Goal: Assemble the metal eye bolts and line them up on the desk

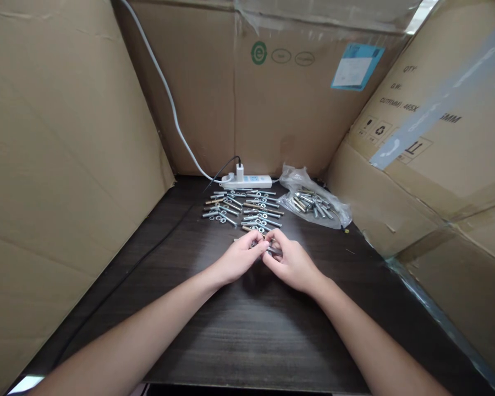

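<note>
Both hands meet over the dark table, just in front of the loose hardware. My right hand [291,263] is closed around a grey metal bolt [274,251], part of which shows between thumb and fingers. My left hand [241,256] pinches at the bolt's other end, fingertips touching those of my right hand; fingers hide that end. Just beyond lie two columns of long bolts [262,212], metal sleeves and washers [223,220], silver and some brass-coloured. A little of this hardware is partly covered by my fingers.
Behind the hardware is a white power strip [251,182] with a plugged-in charger [240,172]. A clear plastic bag [334,212] at right holds more bolts. A black cable [148,253] crosses the left side. Cardboard walls [289,115] enclose the table [231,335].
</note>
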